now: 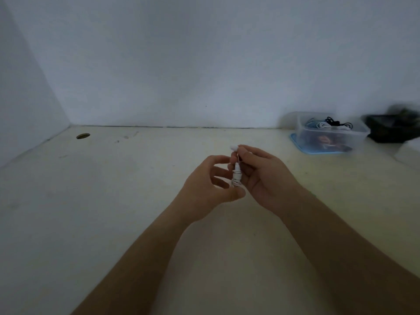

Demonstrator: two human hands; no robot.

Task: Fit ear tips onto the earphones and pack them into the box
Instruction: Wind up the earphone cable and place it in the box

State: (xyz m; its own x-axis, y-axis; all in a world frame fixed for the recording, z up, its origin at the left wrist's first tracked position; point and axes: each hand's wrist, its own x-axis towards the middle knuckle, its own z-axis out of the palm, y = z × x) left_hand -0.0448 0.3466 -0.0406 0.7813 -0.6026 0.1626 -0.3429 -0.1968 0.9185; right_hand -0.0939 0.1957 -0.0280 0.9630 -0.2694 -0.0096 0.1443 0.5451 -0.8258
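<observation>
Head view, mid-frame: left hand (210,186) and right hand (263,178) both pinch coiled white earphones (236,176) (clear tub (327,135) sits upper right).

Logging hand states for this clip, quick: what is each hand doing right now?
Left hand: holds the coiled white earphones, thumb under the bundle.
Right hand: pinches the same earphones near their top.

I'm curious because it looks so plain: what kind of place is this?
Probably a plain work desk in a corner: a pale tabletop with a round hole, white walls, and a clear box of cables.
</observation>
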